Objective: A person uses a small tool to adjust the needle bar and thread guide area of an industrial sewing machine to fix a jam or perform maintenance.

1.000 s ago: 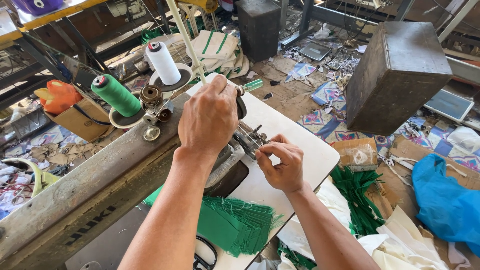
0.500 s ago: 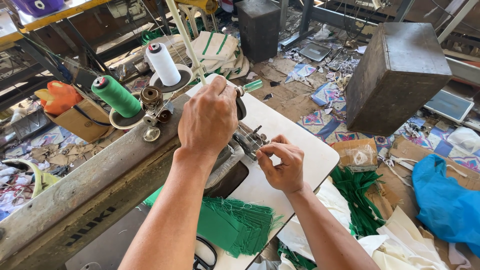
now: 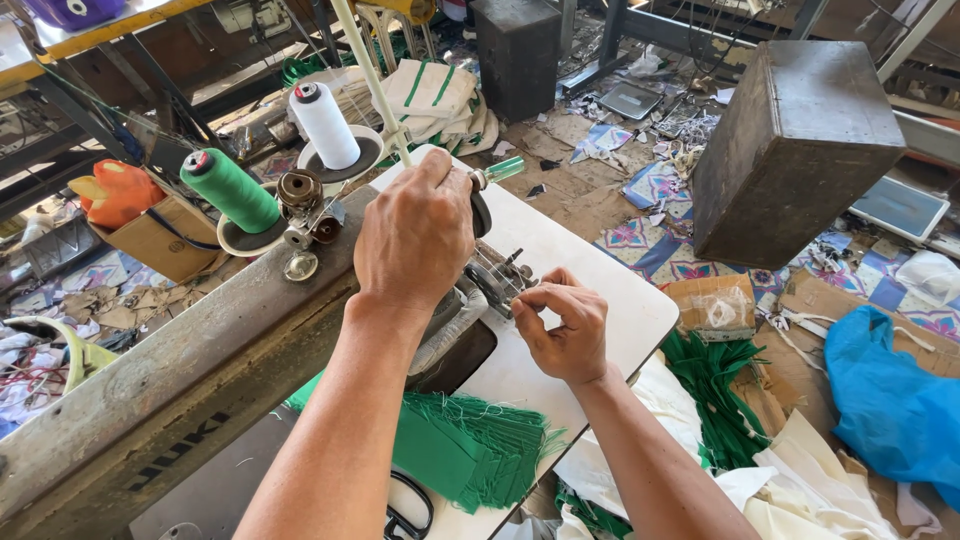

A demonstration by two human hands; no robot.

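Two bare hands work at the needle end of a worn grey sewing machine (image 3: 200, 390). The left hand (image 3: 418, 235) lies palm-down over the machine's head, fingers curled around its front edge, much as it did a second ago. The right hand (image 3: 562, 325), at its four o'clock, has its thumb and forefinger pressed together in a pinch close beside the metal needle mechanism (image 3: 497, 275); whether a thread sits between them is too fine to tell. Almost nothing has shifted across the last second, which suggests slow, careful fingerwork at the needle. At six o'clock from the hands lies a stack of green fabric pieces (image 3: 465, 450), with black scissors (image 3: 408, 510) just below. At ten o'clock stand a green thread cone (image 3: 232, 190) and a white thread cone (image 3: 324, 125).
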